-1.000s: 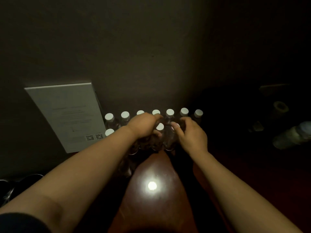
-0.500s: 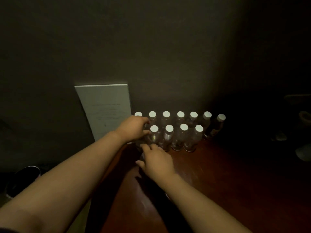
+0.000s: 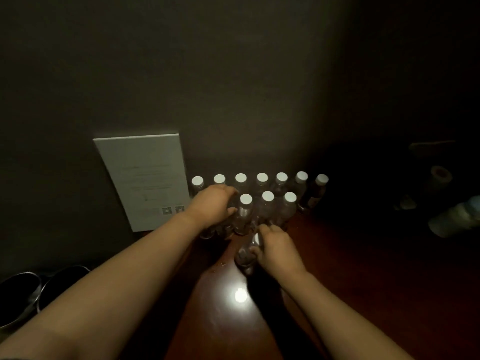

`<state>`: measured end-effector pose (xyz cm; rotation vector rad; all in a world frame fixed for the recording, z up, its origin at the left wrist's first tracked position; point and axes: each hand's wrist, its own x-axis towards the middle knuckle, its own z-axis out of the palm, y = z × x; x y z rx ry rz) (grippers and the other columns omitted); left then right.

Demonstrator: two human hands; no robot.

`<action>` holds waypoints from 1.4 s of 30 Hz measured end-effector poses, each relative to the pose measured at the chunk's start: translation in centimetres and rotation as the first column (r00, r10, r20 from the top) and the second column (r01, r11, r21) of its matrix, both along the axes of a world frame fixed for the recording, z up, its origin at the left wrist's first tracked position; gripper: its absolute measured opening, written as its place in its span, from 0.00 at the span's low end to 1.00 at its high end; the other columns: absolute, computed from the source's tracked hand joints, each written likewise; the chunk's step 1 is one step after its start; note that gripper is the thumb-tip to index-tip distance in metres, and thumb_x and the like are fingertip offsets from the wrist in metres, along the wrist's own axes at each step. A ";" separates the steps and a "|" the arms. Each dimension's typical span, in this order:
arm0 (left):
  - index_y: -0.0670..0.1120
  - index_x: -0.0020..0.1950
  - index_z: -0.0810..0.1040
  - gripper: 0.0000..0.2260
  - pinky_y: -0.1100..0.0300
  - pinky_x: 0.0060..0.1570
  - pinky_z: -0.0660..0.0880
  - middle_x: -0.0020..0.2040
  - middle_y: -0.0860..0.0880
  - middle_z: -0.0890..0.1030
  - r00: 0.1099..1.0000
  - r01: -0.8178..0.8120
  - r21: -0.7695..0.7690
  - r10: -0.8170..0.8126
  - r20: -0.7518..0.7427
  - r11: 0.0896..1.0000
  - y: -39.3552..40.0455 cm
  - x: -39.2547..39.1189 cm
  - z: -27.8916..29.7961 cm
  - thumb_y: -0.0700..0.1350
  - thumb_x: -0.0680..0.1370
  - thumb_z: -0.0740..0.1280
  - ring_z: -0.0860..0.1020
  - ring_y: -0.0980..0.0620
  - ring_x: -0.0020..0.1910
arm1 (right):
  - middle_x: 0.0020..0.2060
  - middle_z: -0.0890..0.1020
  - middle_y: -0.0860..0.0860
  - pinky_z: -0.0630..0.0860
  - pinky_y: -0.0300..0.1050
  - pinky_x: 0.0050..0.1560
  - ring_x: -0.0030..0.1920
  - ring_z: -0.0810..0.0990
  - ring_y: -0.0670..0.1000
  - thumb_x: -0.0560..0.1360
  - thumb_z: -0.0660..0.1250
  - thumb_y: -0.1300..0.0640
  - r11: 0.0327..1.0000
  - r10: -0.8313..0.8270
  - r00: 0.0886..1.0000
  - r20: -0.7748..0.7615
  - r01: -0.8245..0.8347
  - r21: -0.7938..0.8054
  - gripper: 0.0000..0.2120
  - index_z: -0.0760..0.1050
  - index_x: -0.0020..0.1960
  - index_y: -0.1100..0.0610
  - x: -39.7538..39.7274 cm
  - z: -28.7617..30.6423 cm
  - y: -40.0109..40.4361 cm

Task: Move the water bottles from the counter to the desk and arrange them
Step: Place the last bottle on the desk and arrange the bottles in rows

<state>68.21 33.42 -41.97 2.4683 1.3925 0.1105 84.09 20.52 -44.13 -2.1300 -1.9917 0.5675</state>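
Both forearms extend from the 6 o'clock edge of the view toward a group of water bottles [image 3: 261,193] standing upright on the dark wooden counter [image 3: 363,281] against the wall [image 3: 233,74].

Bottle arrangement: a rear row of seven white-capped bottles stands along the wall. A front row stands just before it, with three caps exposed. One separate bottle [image 3: 246,253] stands at 6 o'clock from the front row, nearer the person.

Left hand [image 3: 214,207]: the arm enters from 7 o'clock and runs diagonally toward 1 o'clock. The hand lies palm down at the left end of the front row. Its fingers are curled around the bottles at that end, covering their caps; the thumb points toward the adjacent bottle [image 3: 244,214]. How many bottles it grasps cannot be told.

Right hand [image 3: 279,252]: the arm enters from 5 o'clock and runs toward 11 o'clock. The fingers are curled around the upper part of the separate bottle, whose cap shows partly beside the knuckles.

A white printed card [image 3: 145,180] leans against the wall at 9 o'clock from the bottles. A bright light reflection [image 3: 240,294] shows on the counter between the forearms. Two dark round containers [image 3: 33,294] sit at 8 o'clock.
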 end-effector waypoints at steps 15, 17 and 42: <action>0.47 0.74 0.68 0.29 0.50 0.63 0.72 0.69 0.45 0.74 0.986 0.165 -0.003 -0.165 0.029 0.986 0.6 12.4 -1.2 0.51 0.75 0.72 0.72 0.44 0.67 | 0.53 0.78 0.59 0.74 0.46 0.53 0.56 0.78 0.59 0.73 0.73 0.53 0.979 -0.205 0.974 0.101 0.206 -0.004 0.21 0.74 0.63 0.57 15.3 0.2 3.8; 0.47 0.74 0.68 0.29 0.51 0.62 0.72 0.69 0.44 0.74 0.981 0.194 -0.007 -0.194 0.000 0.981 0.7 13.5 -1.6 0.51 0.75 0.72 0.73 0.44 0.67 | 0.54 0.78 0.59 0.73 0.46 0.53 0.56 0.78 0.59 0.73 0.73 0.53 0.983 -0.183 0.979 0.093 0.184 -0.003 0.20 0.74 0.63 0.57 15.8 -0.2 4.5; 0.47 0.62 0.76 0.19 0.53 0.46 0.75 0.53 0.46 0.81 0.974 0.212 -0.013 -0.212 -0.081 0.977 1.9 15.6 -2.7 0.50 0.74 0.74 0.79 0.44 0.52 | 0.52 0.80 0.58 0.76 0.48 0.49 0.51 0.80 0.59 0.74 0.67 0.56 0.999 0.019 0.996 0.082 -0.016 -0.035 0.19 0.69 0.64 0.52 16.1 -1.2 8.8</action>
